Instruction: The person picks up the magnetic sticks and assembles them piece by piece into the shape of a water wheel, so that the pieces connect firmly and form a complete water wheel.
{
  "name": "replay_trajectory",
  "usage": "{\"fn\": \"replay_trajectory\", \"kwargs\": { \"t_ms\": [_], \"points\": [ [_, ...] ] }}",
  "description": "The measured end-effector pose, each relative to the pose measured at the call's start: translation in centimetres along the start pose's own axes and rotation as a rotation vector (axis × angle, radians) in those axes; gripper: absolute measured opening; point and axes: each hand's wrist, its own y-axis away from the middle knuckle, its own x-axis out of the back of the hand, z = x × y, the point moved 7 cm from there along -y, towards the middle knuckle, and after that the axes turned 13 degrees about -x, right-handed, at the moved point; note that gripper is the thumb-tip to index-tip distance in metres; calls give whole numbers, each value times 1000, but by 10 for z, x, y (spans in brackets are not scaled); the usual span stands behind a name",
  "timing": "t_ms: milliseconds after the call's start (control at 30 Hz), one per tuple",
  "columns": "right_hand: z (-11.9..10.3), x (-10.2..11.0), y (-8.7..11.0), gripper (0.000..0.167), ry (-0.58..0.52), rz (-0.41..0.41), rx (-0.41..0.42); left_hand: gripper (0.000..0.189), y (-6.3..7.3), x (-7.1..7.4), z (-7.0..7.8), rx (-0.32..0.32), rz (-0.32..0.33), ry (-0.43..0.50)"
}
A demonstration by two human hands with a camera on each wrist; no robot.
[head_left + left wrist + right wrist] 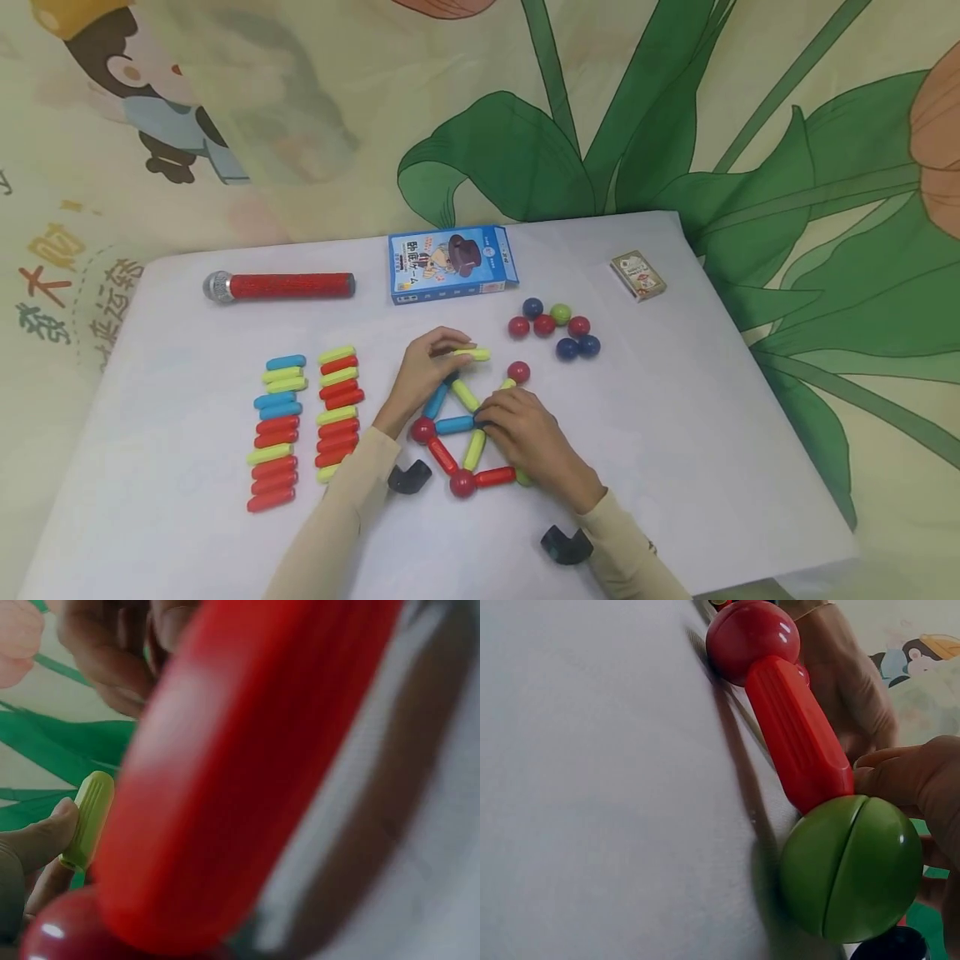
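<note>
My left hand (pixel 430 367) pinches a yellow-green rod (pixel 472 355) between thumb and fingers, held near the far corner of a ball-and-rod frame. In the left wrist view the same rod (pixel 88 821) stands upright in the fingertips. The curled fingers of my right hand (pixel 532 437) grip the dark blue ball (pixel 479 421) at the frame's middle, hiding most of it. Blue rods (pixel 454 426), red rods (pixel 442 456) and yellow-green rods (pixel 474 450) join red balls (pixel 462 483) at its corners. A green ball (pixel 851 870) ends a red rod (pixel 799 735) below my right hand.
Two columns of loose rods (pixel 274 462) lie at the left. Several loose balls (pixel 543 325) sit beyond the frame. Farther back are a red microphone (pixel 291 285), a blue card box (pixel 453 263) and a small box (pixel 637 276). Two black curved pieces (pixel 566 546) appear near the wrists.
</note>
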Motion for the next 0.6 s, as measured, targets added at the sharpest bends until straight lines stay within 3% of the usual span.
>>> {"fn": "replay_trajectory", "kwargs": {
  "t_ms": [167,400,600],
  "points": [
    [-2,1,0,23,16,19,19,28,1,-9,-8,-9,-50,-36],
    [-1,0,-1,22,19,-7,17,26,2,-12,-9,-31,-63,-152],
    [0,-1,0,22,2,-12,-7,26,4,-10,-13,-6,-64,-233]
  ]
}}
